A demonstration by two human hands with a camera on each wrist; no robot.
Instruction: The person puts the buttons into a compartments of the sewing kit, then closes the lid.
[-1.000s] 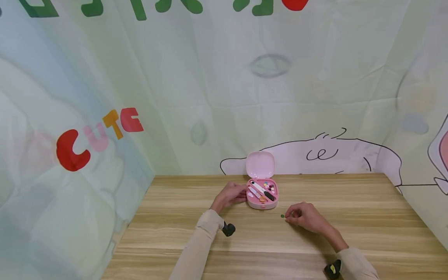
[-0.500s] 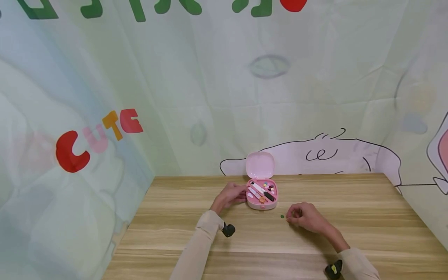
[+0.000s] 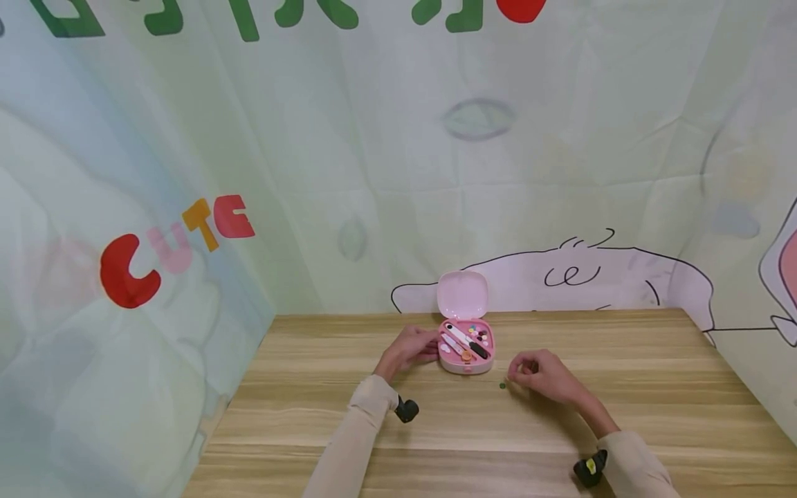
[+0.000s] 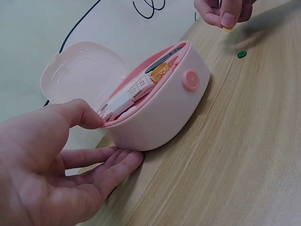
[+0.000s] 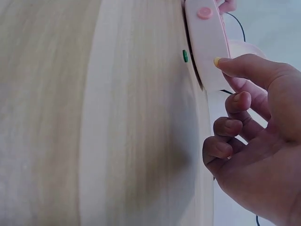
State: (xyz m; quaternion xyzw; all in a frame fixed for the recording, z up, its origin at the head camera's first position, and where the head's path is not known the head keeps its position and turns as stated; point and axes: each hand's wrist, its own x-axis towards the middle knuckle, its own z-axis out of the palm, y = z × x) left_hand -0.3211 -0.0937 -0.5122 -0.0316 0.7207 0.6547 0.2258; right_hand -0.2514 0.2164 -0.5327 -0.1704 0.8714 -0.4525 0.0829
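Observation:
An open pink sewing box [image 3: 467, 369] stands on the table with its lid [image 3: 463, 294] raised. My left hand [image 3: 411, 348] grips its left side: in the left wrist view the thumb is on the rim and the fingers touch the lower wall. Inside lie a tape measure [image 4: 142, 88], an orange round piece [image 4: 161, 71], a black-and-white tool [image 3: 468, 340] and several small coloured buttons [image 3: 479, 332]. Between thumb and index finger my right hand [image 5: 263, 113] pinches a yellow button [image 5: 217, 61], held above the table. A green button [image 4: 241, 54] lies on the table below that hand.
The wooden table [image 3: 311, 429] runs back to a printed cloth backdrop [image 3: 373, 173], close behind the raised lid. Another cloth panel [image 3: 156, 387] borders the left side. Each wrist wears a black camera, seen on the left [image 3: 407, 410] and right [image 3: 589, 469].
My right hand has risen a little off the table beside the green button, pinching the yellow button. The left hand and the box have stayed in place.

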